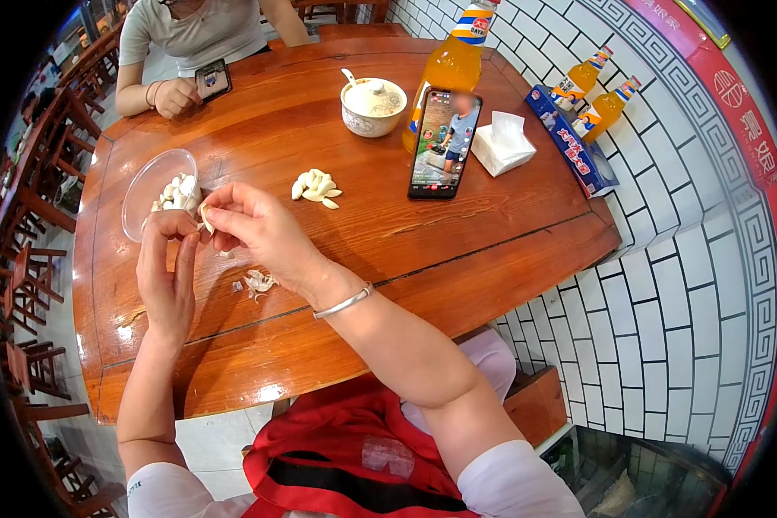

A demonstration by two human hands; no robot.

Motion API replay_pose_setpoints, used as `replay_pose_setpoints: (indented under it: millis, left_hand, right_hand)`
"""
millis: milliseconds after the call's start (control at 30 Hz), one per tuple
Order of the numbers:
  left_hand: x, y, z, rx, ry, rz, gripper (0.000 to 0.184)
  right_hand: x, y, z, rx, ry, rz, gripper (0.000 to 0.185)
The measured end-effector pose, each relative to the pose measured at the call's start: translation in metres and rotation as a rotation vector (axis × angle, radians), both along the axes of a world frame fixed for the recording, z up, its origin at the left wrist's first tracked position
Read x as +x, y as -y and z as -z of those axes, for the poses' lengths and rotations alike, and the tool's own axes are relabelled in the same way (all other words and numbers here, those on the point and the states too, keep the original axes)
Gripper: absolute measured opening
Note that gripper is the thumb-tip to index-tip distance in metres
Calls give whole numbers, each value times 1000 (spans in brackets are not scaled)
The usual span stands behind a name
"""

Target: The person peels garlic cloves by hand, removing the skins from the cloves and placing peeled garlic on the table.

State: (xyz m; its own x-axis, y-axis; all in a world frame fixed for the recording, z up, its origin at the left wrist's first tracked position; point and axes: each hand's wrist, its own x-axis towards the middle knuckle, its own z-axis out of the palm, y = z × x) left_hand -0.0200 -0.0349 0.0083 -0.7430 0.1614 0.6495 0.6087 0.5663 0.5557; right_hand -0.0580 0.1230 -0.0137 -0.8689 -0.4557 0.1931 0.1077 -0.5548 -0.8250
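A glossy, wood-grained table [388,229] stood against white brick-patterned tiles [665,328]. At its left, the right hand [263,229] pinched a small, pale garlic clove [206,218], long axis roughly near to far; the left hand's [166,263] fingertips met it from the left, their grip unclear. Smooth cloves [313,185] lay farther right, papery skins [257,282] nearer.

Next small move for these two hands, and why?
Probably a short peeling pull by the right hand while the left hand steadies the clove. Both hands meet at it, papery scraps lie on the table nearby, and the pile of cloves beyond looks bare. Whether this one has skin left is too small to tell.
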Motion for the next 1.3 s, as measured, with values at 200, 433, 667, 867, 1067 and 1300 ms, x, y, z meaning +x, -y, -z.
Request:
replay_pose_setpoints:
  millis: [200,433,667,867,1067,1300]
  left_hand:
    - [1,-2,-2,-42,-25,-1,12]
    - [5,-5,-4,-41,-30,17,12]
    - [8,-8,-4,63,100,104,10]
    - [7,-4,1,212,200,220,9]
    - [7,-5,-1,266,258,248,5]
    - [11,-3,2,141,247,278,7]
  right_hand:
    - [-2,0,3,14,22,46,13]
    - [-3,0,3,38,36,81,14]
    - [-3,-1,2,-38,77,90,12]
    - [-3,-1,4,-81,88,71,10]
    - [-3,0,4,-83,98,78,10]
    - [-5,-4,3,-79,125,117,12]
